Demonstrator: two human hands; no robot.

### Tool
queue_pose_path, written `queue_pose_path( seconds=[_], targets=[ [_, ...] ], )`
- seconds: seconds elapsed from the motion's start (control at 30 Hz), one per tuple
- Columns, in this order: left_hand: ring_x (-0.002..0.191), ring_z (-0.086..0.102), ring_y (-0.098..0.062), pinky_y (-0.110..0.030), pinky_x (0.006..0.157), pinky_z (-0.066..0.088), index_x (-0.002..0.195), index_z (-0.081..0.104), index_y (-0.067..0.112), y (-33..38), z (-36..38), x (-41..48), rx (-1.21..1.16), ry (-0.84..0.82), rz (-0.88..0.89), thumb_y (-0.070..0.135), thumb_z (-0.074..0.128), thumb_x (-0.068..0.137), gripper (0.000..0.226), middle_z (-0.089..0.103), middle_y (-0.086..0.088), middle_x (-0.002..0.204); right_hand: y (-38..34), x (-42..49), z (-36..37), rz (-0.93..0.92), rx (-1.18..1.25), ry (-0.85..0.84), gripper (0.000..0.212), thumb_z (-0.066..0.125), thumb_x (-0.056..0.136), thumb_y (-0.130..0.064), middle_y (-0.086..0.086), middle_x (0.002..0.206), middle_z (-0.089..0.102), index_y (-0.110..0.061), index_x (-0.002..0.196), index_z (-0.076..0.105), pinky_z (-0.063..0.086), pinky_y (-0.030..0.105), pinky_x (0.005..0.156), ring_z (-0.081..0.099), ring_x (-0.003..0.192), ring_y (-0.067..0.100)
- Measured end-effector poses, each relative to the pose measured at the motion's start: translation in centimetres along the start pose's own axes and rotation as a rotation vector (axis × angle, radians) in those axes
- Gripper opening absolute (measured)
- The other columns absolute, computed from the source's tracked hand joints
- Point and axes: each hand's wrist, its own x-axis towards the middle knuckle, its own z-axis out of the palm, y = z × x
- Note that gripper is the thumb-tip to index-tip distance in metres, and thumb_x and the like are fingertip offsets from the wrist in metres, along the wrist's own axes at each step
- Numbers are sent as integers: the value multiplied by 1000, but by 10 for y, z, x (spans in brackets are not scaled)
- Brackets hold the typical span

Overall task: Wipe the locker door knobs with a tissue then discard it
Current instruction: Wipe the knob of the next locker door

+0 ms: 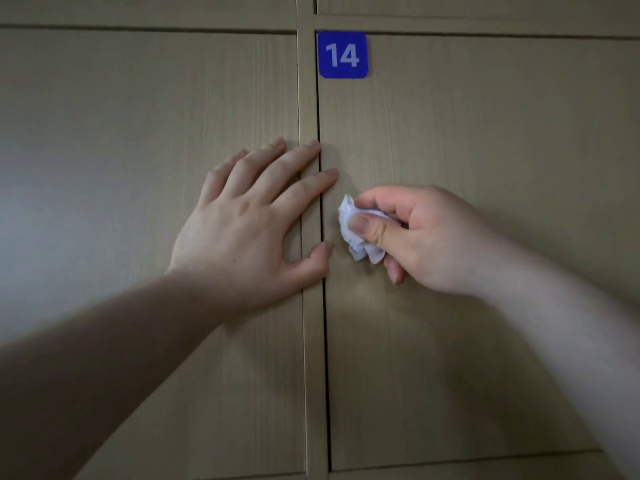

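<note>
A crumpled white tissue (356, 233) is pinched between the thumb and fingers of my right hand (422, 237), held against the left edge of the locker door (485, 168) that bears a blue label "14" (342, 54). The knob itself is hidden behind the tissue and hand. My left hand (252, 216) lies flat with straight fingers, pressing on the neighbouring door (121, 133) and the vertical strip (308, 98) between the doors; its fingertips reach the gap beside the tissue.
Beige wood-grain locker doors fill the whole view. More door panels (485, 5) show above a horizontal seam at the top and below another seam (450, 462) at the bottom right.
</note>
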Motion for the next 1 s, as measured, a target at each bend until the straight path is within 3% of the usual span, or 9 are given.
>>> queue_pose_path(
  seconds=[0.17, 0.27, 0.43, 0.57, 0.63, 0.8, 0.9, 1.0],
  targets=[
    [149, 23, -21, -42, 120, 16, 150, 41, 33, -1, 1, 0, 4, 6, 5, 65, 44, 83, 75, 29, 6, 161, 3, -3, -3, -11, 34, -43, 5, 59, 93, -38, -10, 67, 66, -36, 95, 63, 43, 15, 50, 60, 49, 5],
    [149, 24, -21, -42, 119, 16, 150, 42, 33, 0, 1, -1, 5, 12, 5, 65, 44, 83, 75, 30, 6, 161, 5, -5, -2, -38, -16, -35, 5, 60, 91, -38, -5, 70, 67, -39, 96, 61, 46, 22, 53, 61, 51, 6],
    [149, 24, -21, -42, 119, 16, 150, 41, 33, -1, 1, 0, 6, 10, 7, 66, 43, 83, 74, 29, 6, 161, 7, -11, 6, -116, -150, 72, 22, 58, 89, -41, -9, 71, 67, -40, 111, 58, 52, 30, 60, 63, 57, 6],
    [149, 24, -21, -42, 119, 16, 150, 41, 33, 0, 1, 0, 6, 6, 3, 66, 42, 83, 75, 29, 7, 162, 14, -15, 14, -199, -232, 180, 21, 59, 93, -37, -29, 70, 59, -36, 114, 58, 39, 9, 60, 58, 63, -4],
    [149, 25, -22, -43, 119, 16, 150, 42, 33, 0, 1, 0, 6, 10, 6, 66, 42, 83, 74, 29, 6, 161, 15, -16, 17, -223, -282, 230, 24, 57, 90, -39, -26, 64, 52, -33, 114, 58, 34, 7, 57, 53, 61, -6],
    [148, 25, -22, -42, 120, 16, 150, 42, 33, 0, 1, 0, 5, 13, 6, 66, 42, 84, 74, 30, 7, 161, 15, -19, 22, -246, -305, 315, 25, 61, 89, -36, -17, 56, 43, -29, 113, 61, 34, 12, 53, 47, 55, -3],
    [148, 26, -22, -42, 120, 16, 150, 42, 32, 0, 2, 0, 5, 16, 11, 65, 43, 84, 74, 30, 6, 161, 15, -19, 20, -225, -279, 305, 25, 62, 89, -37, -10, 59, 52, -31, 114, 61, 39, 17, 53, 52, 56, 6],
    [148, 25, -22, -42, 120, 15, 150, 42, 32, 0, 1, 0, 1, 14, 6, 66, 43, 83, 74, 30, 6, 161, 15, -19, 18, -175, -212, 262, 28, 64, 90, -37, -5, 68, 63, -35, 117, 62, 49, 32, 63, 60, 60, 12]
  ],
)
